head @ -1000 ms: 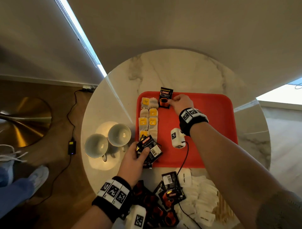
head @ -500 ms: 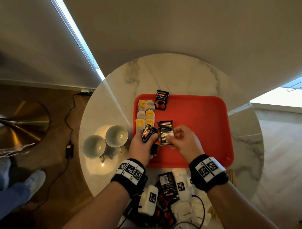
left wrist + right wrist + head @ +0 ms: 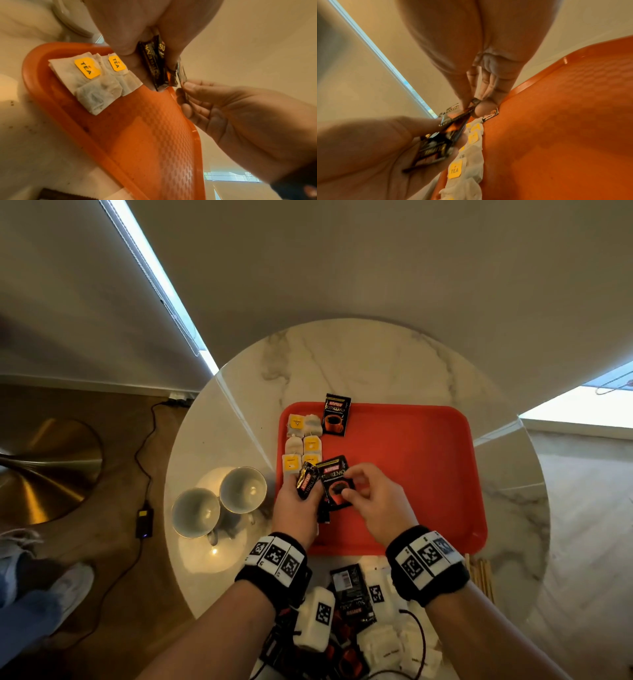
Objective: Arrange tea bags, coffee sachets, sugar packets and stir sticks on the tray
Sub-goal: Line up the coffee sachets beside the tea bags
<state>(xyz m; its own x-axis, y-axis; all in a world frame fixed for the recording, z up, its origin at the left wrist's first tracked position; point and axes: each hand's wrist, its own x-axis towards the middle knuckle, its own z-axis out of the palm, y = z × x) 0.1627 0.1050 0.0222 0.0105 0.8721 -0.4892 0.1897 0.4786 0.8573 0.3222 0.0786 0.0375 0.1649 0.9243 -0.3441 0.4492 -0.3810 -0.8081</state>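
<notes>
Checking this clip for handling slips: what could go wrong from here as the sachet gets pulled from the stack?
The right hand pinches one coffee sachet out of the bunch in the left hand; a neighbour might drag out and drop. Both hands hover close to the tea bags, so a brush could disturb that row on the tray.

Head view looking down from above, wrist views close under each palm, all sharing the tray (image 3: pixel 411 460)
</notes>
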